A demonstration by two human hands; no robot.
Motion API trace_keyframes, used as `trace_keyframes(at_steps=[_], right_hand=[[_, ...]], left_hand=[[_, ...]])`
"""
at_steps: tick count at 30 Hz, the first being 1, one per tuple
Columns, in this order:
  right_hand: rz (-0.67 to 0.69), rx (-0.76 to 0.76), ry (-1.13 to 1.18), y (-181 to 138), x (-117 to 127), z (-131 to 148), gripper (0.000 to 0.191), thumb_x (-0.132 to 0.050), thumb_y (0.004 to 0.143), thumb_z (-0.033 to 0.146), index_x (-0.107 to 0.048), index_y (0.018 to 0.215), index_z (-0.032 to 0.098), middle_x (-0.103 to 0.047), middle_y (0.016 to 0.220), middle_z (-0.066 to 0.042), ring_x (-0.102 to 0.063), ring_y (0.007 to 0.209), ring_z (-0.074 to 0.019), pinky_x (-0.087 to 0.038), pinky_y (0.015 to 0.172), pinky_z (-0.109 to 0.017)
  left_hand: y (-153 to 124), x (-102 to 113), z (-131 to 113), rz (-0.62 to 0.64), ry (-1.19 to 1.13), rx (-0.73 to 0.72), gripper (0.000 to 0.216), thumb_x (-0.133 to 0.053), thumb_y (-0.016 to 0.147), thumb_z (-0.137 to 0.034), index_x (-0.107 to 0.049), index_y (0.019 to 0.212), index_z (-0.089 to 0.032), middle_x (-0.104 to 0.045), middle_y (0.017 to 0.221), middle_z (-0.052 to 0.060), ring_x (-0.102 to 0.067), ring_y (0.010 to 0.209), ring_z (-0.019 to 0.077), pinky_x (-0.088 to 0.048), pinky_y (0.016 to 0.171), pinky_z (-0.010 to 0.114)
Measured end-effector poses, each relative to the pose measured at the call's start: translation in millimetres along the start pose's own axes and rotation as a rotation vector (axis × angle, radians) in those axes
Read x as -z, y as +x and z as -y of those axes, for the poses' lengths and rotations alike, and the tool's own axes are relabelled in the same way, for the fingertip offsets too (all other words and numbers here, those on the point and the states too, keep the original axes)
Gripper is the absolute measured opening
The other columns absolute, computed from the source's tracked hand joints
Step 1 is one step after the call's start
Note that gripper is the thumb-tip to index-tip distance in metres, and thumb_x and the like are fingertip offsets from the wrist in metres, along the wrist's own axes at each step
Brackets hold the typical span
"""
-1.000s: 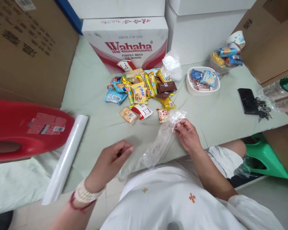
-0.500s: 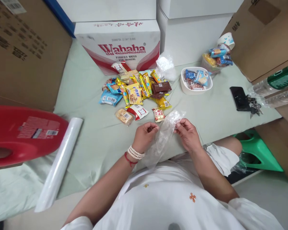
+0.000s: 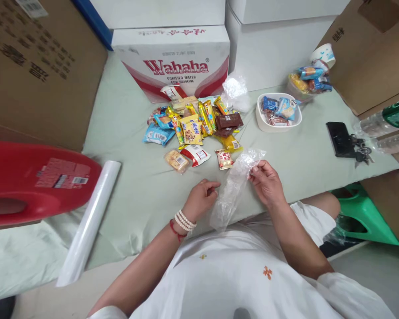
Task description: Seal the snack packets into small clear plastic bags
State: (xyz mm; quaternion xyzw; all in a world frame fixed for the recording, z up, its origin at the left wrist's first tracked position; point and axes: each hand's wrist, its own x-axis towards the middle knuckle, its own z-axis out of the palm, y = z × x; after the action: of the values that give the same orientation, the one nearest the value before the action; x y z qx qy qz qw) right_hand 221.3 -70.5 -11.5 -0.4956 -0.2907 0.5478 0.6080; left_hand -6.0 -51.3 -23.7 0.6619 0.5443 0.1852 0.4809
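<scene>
A clear plastic bag [image 3: 230, 192] hangs slantwise over the table's near edge, its upper end pinched in my right hand [image 3: 267, 182]. To the left of the bag is my left hand [image 3: 199, 200], its index finger stretched out and its thumb a little apart, with nothing visible between them; the other fingers are curled. Just beyond the bag lies a small red-and-cream snack packet [image 3: 224, 159]. Farther left are a red-and-white packet [image 3: 195, 155] and a clear-wrapped biscuit [image 3: 177, 160]. A heap of wrapped snacks, with a yellow cookie packet [image 3: 191, 129] in front, lies behind them.
A white bowl [image 3: 279, 126] of packets stands right, near a phone [image 3: 340, 138] and keys [image 3: 362, 153]. Crumpled plastic [image 3: 235, 91] lies before the Wahaba-style printed carton [image 3: 176, 62]. At left are a film roll [image 3: 89, 223] and a red container [image 3: 66, 177].
My left hand has drawn slightly down and left from the bag, its thumb and index finger now parted. My right hand keeps its pinch on the bag. The view has shifted a little.
</scene>
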Motion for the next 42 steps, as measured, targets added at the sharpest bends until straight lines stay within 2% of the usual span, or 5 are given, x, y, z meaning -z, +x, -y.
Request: trace_keyframes(at_steps=[10,16,27,35,42], right_hand=[[-0.322,0.259,-0.654,-19,14,15,0.036,-0.067,0.091,0.048,-0.062,0.118,0.024,-0.063,0.115,-0.007,-0.061,0.093,-0.0181,-0.054,0.076,-0.031],[0.187,0.061,-0.808,-55,-25,8,0.065,-0.079,0.080,0.047,-0.057,0.136,0.024,-0.066,0.121,-0.010,-0.064,0.101,-0.0232,-0.057,0.073,-0.032],[-0.048,0.149,-0.856,-45,13,1,0.037,-0.064,0.093,0.047,-0.066,0.121,0.023,-0.064,0.118,-0.011,-0.062,0.094,-0.0215,-0.055,0.079,-0.036],[0.165,0.269,-1.082,-27,-29,-16,0.019,-0.059,0.097,0.034,-0.071,0.105,0.022,-0.073,0.104,-0.010,-0.063,0.101,-0.0280,-0.050,0.093,-0.044],[0.277,0.158,-0.752,-19,-42,-20,0.018,-0.058,0.096,0.034,-0.071,0.097,0.022,-0.073,0.098,-0.005,-0.065,0.094,-0.0207,-0.050,0.087,-0.033]], left_hand=[[-6,-7,-10,0.002,-0.016,-0.031,0.012,-0.063,0.083,-0.025,-0.071,0.077,-0.019,-0.060,0.077,0.001,-0.056,0.073,0.0169,-0.043,0.071,0.030],[-19,-11,-24,-0.008,-0.412,-0.051,0.025,-0.062,0.092,-0.043,-0.061,0.083,-0.020,-0.063,0.079,0.000,-0.057,0.074,0.0160,-0.045,0.072,0.029],[-25,-6,-3,-0.125,-0.947,0.198,0.047,-0.086,0.072,-0.056,-0.059,0.081,-0.019,-0.074,0.089,0.004,-0.070,0.087,0.0184,-0.057,0.088,0.037],[-20,-13,-16,-0.105,-1.081,0.216,0.031,-0.077,0.059,-0.010,-0.055,0.078,-0.020,-0.062,0.076,-0.004,-0.057,0.069,0.0091,-0.047,0.064,0.020],[-22,-1,-24,-0.144,-0.945,0.213,0.036,-0.075,0.068,-0.030,-0.064,0.101,-0.020,-0.056,0.086,-0.001,-0.045,0.065,0.0102,-0.038,0.057,0.023]])
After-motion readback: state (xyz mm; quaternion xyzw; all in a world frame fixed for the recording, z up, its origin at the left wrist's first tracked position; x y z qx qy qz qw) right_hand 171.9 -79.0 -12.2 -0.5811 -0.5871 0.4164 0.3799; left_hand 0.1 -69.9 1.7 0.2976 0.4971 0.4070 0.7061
